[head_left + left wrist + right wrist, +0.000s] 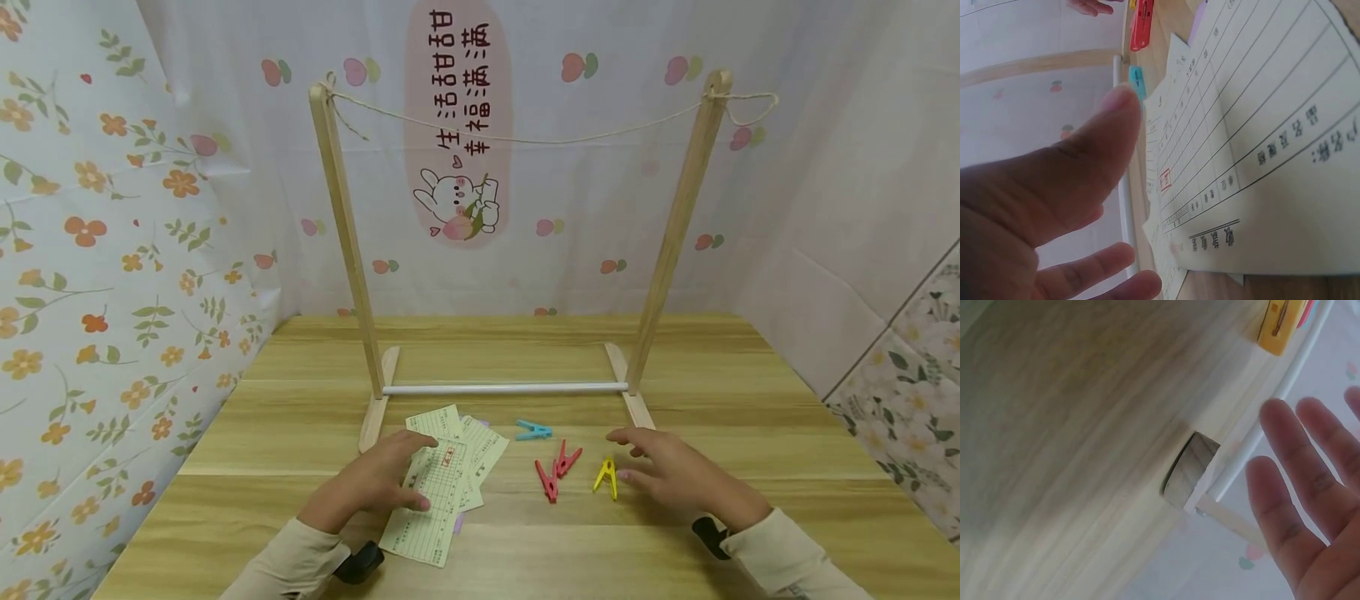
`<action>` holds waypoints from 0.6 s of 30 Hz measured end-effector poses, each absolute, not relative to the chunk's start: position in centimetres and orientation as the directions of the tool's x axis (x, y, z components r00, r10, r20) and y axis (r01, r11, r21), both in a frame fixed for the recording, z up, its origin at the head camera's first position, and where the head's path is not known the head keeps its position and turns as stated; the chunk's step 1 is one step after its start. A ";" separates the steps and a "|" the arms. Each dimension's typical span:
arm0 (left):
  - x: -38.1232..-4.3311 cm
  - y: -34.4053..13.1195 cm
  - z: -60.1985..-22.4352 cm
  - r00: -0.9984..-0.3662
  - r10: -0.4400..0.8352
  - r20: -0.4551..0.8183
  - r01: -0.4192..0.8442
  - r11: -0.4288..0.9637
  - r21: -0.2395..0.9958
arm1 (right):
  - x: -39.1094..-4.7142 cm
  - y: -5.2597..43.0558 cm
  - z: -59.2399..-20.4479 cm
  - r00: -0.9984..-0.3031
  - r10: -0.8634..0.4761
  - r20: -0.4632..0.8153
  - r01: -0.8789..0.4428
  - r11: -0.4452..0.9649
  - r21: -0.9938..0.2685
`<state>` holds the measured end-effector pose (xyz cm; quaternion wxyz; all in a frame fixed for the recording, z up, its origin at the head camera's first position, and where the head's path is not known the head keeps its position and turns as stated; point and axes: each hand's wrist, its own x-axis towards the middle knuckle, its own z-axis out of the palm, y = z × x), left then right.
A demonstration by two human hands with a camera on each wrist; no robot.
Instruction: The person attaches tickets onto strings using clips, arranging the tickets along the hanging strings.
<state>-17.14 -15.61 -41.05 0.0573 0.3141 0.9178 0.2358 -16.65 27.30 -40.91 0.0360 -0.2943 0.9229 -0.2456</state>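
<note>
Several pale yellow printed receipt slips (423, 533) lie fanned in an overlapping pile, with a sliver of purple paper (458, 524) beneath. My left hand (378, 479) hovers over this pile, thumb and fingers apart and nothing between them; the top slip (1291, 206) shows close up in the left wrist view. To the right are a blue clothespin (534, 430), two red clothespins (549, 483) and a yellow clothespin (606, 477). My right hand (667, 473) is just right of the yellow one, its fingers extended and holding nothing, as the right wrist view also shows.
Behind the slips and clothespins stands a wooden frame with a left post (348, 242), a right post (677, 242) and a white bottom rod (502, 389). A thin string (540, 142) sags between the post tops. Patterned cloth (637, 192) hangs behind the wooden table (247, 500).
</note>
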 end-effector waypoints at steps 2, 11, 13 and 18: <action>-17.1 -15.5 -41.1 -0.795 0.606 0.037 0.550 0.693 0.465 | -16.7 27.3 -41.0 -0.815 -0.577 0.052 -0.528 0.701 -0.479; -16.9 -15.2 -41.6 -0.787 0.617 0.020 0.564 0.706 0.429 | -16.6 26.9 -41.0 -0.790 -0.613 0.012 -0.544 0.691 -0.477; -16.9 -15.2 -41.7 -0.785 0.619 0.014 0.564 0.705 0.429 | -16.6 26.9 -41.1 -0.787 -0.616 0.011 -0.549 0.693 -0.468; -16.7 -15.1 -41.9 -0.783 0.621 -0.014 0.554 0.708 0.438 | -16.6 26.7 -41.4 -0.780 -0.626 -0.003 -0.564 0.704 -0.432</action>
